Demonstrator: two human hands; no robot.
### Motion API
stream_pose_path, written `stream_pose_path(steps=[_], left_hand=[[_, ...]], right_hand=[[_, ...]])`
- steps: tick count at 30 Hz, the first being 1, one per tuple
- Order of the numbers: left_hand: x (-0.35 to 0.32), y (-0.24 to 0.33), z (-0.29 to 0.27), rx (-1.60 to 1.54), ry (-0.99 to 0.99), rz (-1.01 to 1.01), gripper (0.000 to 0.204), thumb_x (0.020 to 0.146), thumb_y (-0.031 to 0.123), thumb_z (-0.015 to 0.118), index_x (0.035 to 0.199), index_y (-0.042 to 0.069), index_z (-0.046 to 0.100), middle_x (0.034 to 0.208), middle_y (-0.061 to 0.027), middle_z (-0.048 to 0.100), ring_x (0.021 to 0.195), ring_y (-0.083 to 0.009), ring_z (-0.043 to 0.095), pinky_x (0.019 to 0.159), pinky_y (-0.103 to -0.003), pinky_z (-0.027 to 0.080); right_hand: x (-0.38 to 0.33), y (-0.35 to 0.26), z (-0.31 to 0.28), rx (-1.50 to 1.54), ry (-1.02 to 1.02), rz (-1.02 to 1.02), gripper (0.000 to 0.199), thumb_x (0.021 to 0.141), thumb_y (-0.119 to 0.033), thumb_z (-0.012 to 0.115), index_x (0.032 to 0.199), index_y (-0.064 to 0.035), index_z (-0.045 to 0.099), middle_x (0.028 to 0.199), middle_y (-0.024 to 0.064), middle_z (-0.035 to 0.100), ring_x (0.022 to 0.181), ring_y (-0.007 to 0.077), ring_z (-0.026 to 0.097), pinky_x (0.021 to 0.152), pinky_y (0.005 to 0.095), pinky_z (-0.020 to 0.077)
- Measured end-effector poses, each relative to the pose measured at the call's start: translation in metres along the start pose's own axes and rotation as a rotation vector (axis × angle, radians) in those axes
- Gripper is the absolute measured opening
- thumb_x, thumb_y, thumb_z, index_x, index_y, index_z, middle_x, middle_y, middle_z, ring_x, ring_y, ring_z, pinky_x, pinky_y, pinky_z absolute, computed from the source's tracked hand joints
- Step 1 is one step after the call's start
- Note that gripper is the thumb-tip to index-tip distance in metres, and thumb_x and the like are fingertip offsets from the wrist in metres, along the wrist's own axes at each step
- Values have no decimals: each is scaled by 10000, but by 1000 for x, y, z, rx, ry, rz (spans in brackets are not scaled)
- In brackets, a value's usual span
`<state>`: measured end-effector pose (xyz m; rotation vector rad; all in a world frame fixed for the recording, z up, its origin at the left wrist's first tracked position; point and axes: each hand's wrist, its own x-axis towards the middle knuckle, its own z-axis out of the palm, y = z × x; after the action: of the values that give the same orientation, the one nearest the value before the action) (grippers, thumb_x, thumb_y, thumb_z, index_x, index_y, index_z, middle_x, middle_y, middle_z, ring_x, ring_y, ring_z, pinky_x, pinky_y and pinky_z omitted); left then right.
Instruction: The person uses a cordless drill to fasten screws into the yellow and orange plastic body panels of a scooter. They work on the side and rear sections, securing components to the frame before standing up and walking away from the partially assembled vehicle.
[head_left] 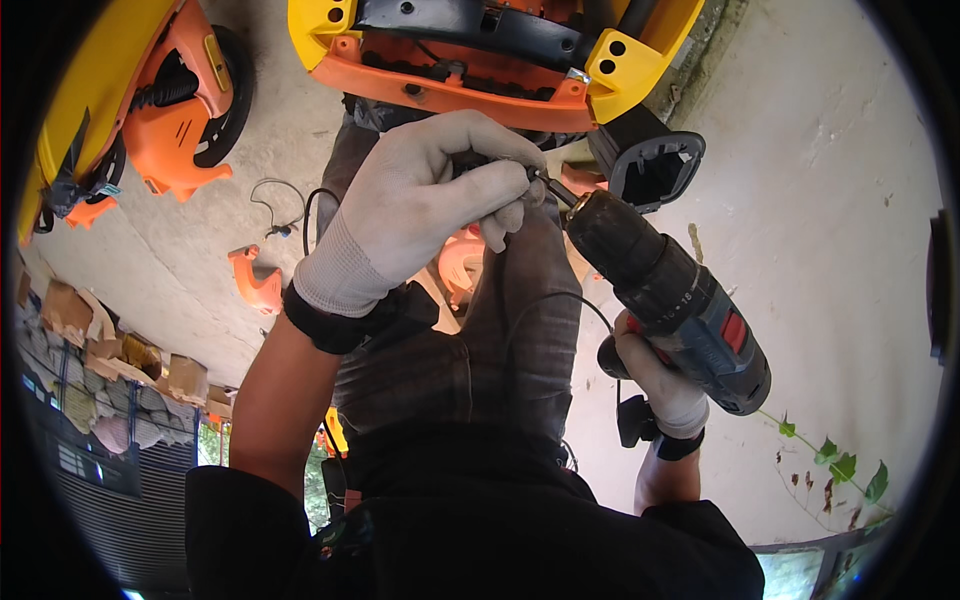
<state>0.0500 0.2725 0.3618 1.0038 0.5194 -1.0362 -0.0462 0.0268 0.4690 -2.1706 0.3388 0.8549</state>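
Under the near edge of the orange and yellow toy car (470,75), my gloved left hand (420,205) pinching the driver bit (552,188), right hand (655,385) closed around the cordless drill (675,295), bare concrete floor (830,230) open at right.

An orange plastic piece (255,280) and thin wire (275,205) lie on the concrete floor (800,200).

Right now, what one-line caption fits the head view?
Gloved left hand steadies a small part at the drill bit, right hand gripping the drill, below an orange-and-yellow toy car.
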Motion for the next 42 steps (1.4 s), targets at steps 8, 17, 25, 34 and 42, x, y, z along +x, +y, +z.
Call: stream_pose_path(steps=[8, 17, 25, 34, 42], left_hand=[[3, 4, 1, 105, -27, -66, 162, 930, 47, 529, 993, -70, 623, 785, -82, 646, 547, -78, 553, 502, -210, 447], [6, 10, 3, 135, -103, -34, 121, 910, 39, 566, 955, -49, 635, 771, -69, 645, 556, -67, 541, 486, -211, 441], [8, 12, 2, 120, -105, 5, 118, 907, 35, 565, 959, -35, 644, 761, -53, 633, 570, -63, 528, 501, -209, 430], [12, 16, 1, 224, -93, 19, 158, 924, 95, 578, 986, -24, 660, 755, -29, 617, 608, -57, 528, 534, -208, 421], [21, 21, -1, 301, -55, 116, 167, 921, 119, 600, 1025, 3, 662, 817, -13, 633, 696, -56, 549, 613, -210, 444]], right_hand=[[-1, 6, -5, -37, -25, -12, 223, 738, 24, 727, 949, -48, 728, 816, 24, 708, 709, 117, 670, 692, 277, 546], [-4, 24, -19, -294, -94, -114, 192, 742, 12, 725, 930, -27, 716, 782, 30, 699, 682, 118, 669, 651, 278, 547], [13, 12, -8, 744, -271, 350, 504, 684, 25, 544, 1188, 43, 536, 731, 84, 598, 657, 193, 587, 707, 364, 524], [11, 13, 10, 1100, -228, 441, 384, 722, 34, 591, 1105, 48, 566, 736, 78, 610, 671, 186, 595, 713, 333, 513], [15, 20, 13, 1128, -233, 411, 421, 746, 8, 626, 1141, 101, 517, 747, 87, 626, 669, 187, 623, 706, 326, 532]])
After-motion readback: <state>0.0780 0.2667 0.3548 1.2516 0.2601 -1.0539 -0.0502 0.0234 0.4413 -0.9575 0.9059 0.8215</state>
